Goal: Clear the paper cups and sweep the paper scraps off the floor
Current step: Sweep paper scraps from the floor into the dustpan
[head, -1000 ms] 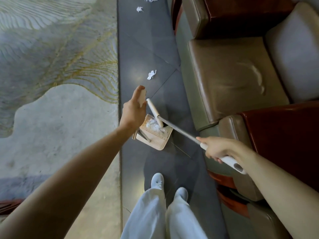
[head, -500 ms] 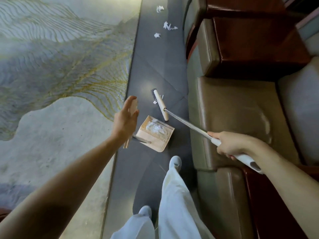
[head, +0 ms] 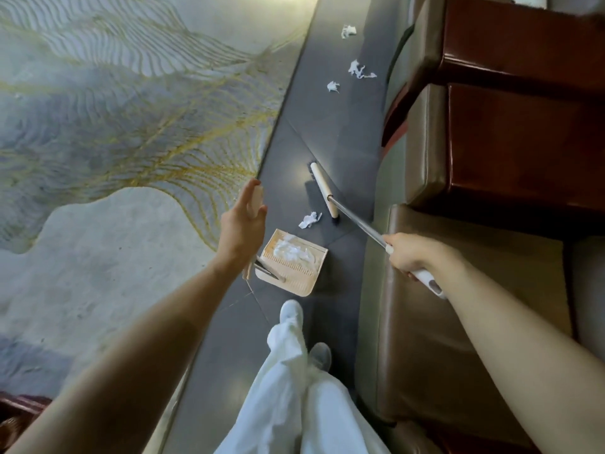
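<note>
Sweeping is looking partway done. On the dark floor (head: 327, 132) the dustpan (head: 294, 273) is already carrying a heap of white scraps (head: 293, 252), while one paper scrap (head: 309, 220) is lying just beside the broom head (head: 322, 188) and three more scraps (head: 360, 69) are waiting farther ahead. The right hand (head: 409, 253) is gripping the broom handle, fingers wrapped round it. The left hand (head: 242, 224) is sitting at the dustpan's upright handle — its fingers are hiding behind the palm, so I cannot tell its grip. No paper cups are showing.

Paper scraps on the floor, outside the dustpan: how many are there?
4: near scrap beside the broom head; small scrap, torn scrap and far scrap ahead. Others may be hidden.
</note>
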Motion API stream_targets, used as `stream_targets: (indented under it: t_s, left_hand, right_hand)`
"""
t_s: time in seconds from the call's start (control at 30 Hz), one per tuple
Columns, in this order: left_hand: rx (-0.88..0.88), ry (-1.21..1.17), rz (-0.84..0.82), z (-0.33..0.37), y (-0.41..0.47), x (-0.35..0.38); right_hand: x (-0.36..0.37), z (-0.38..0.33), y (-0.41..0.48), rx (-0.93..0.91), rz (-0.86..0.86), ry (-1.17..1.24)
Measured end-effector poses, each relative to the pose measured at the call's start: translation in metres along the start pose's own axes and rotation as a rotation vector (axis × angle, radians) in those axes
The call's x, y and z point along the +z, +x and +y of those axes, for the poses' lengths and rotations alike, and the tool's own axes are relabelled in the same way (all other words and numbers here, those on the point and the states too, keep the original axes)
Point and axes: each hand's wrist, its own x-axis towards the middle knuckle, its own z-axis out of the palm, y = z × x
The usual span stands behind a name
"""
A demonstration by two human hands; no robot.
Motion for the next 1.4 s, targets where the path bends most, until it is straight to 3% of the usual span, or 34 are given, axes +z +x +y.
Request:
stream_targets:
  t_s: [0.23, 0.33, 0.6, 0.9, 1.4]
  left_hand:
    - [-0.026, -0.034, 0.005, 0.007, 0.066, 0.000]
    - [-0.010, -0.029, -0.024, 0.011, 0.085, 0.000]
    - [0.050, 0.000, -0.054, 0.041, 0.150, -0.010]
    - [0.101, 0.016, -0.035, 0.107, 0.273, 0.020]
    - [0.072, -0.064, -0.012, 0.248, 0.569, 0.098]
  right_hand:
    - [-0.027, -0.014, 0.030, 0.006, -0.251, 0.251]
    - [-0.053, -0.013, 0.025, -0.014, -0.314, 0.247]
    - [-0.125, -0.018, 0.034, -0.043, -0.275, 0.260]
    - [-0.239, -0.008, 0.106, -0.038, -0.243, 0.358]
    - [-0.542, 0.014, 0.285, -0.054, -0.123, 0.454]
